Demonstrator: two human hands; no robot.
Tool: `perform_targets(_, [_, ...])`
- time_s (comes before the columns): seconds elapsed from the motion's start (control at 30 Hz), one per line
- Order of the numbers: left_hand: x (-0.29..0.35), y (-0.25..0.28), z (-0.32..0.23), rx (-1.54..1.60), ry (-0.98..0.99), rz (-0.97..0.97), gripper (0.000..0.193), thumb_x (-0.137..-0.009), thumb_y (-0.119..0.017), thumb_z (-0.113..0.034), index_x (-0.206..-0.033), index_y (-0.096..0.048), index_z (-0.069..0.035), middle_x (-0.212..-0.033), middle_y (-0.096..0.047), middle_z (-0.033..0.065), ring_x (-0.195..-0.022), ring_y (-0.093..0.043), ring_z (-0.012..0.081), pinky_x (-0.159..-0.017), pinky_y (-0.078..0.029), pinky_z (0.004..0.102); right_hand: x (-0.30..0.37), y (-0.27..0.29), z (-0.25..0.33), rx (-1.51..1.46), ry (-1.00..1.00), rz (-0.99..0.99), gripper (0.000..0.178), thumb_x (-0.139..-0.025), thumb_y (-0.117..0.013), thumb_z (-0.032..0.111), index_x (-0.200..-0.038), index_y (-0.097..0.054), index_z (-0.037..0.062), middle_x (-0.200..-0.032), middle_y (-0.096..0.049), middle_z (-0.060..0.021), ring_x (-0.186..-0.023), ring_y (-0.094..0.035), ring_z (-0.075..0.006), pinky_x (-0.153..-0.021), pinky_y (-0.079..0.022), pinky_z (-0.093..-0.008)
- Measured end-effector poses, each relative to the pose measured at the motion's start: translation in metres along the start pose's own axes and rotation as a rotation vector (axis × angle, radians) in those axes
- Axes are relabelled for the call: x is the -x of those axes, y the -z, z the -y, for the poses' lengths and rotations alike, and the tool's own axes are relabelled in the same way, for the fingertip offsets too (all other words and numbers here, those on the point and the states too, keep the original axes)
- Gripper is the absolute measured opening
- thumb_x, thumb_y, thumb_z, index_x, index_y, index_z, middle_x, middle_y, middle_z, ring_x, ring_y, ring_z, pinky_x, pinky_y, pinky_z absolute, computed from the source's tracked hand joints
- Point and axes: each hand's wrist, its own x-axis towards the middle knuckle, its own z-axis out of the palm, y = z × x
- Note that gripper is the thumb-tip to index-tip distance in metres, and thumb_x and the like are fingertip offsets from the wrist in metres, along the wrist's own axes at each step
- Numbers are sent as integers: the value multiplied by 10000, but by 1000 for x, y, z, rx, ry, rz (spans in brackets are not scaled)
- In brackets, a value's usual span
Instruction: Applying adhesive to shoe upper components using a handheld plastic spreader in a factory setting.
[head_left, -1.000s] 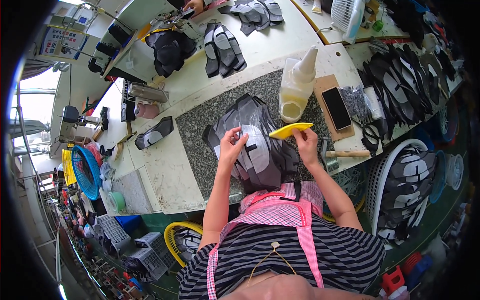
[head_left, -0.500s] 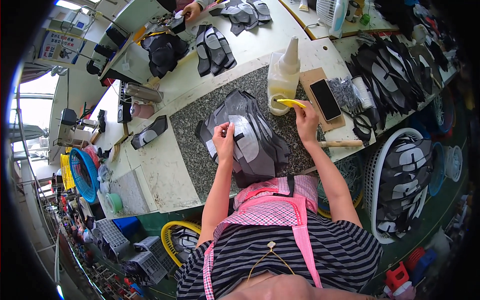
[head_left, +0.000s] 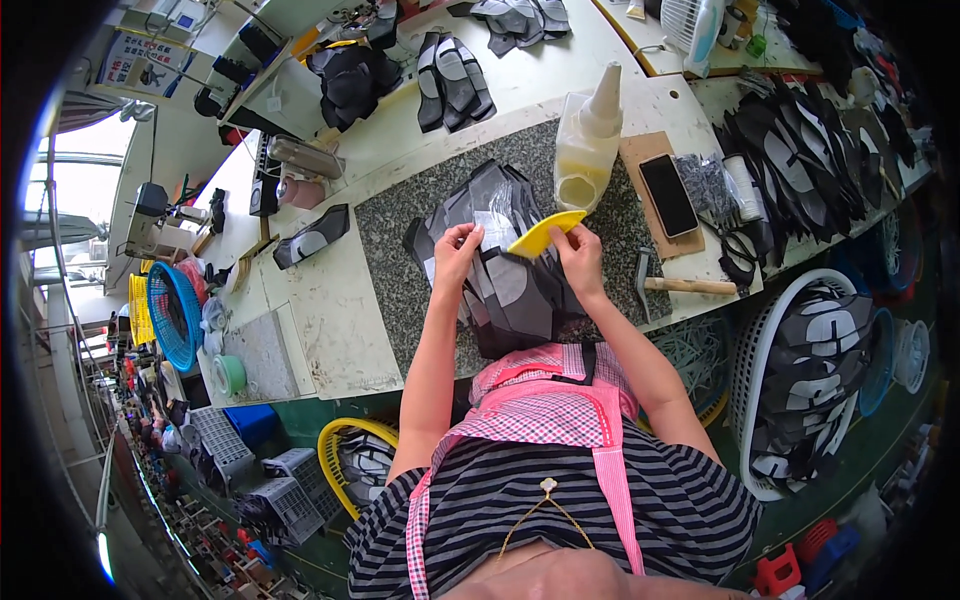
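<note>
Looks like the step in hand is working the top of the grey stack (head_left: pixel 512 285) with a flat yellow tool (head_left: pixel 545 236), and the next move calls for a steady piece and a level tool edge. The right hand (head_left: pixel 580 262) has thumb and fingers clamped on the tool over the stack's right side; left hand's (head_left: pixel 454 260) fingertips are nearly together at its left, can't tell if they're pinching anything. Stack's on the speckled slab (head_left: pixel 402 315), near and left of the bottle (head_left: pixel 587 145).
</note>
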Motion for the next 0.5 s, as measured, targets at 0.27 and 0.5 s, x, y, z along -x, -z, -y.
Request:
perform_targets(0.27, [0, 1, -5, 1, -10, 54, 259, -891, -680, -232, -1031, -648, -17, -898, -627, -35, -805, -528, 40, -756, -410, 199, 43, 58, -26, 86, 278, 171, 58, -876, -644, 51, -895, -659, -1, -755, -625, -52, -605, -532, -101, -556, -406, -244])
perform_targets(0.5, [1, 0, -14, -2, 39, 61, 244, -900, -670, -223, -1029, -656, -16, -904, -631, -37, -834, -539, 37, -774, -414, 198, 78, 76, -13, 136, 398, 125, 88, -864, -626, 27, -935, -677, 34, -861, -671, -95, -785, -662, -229, -689, -506, -299])
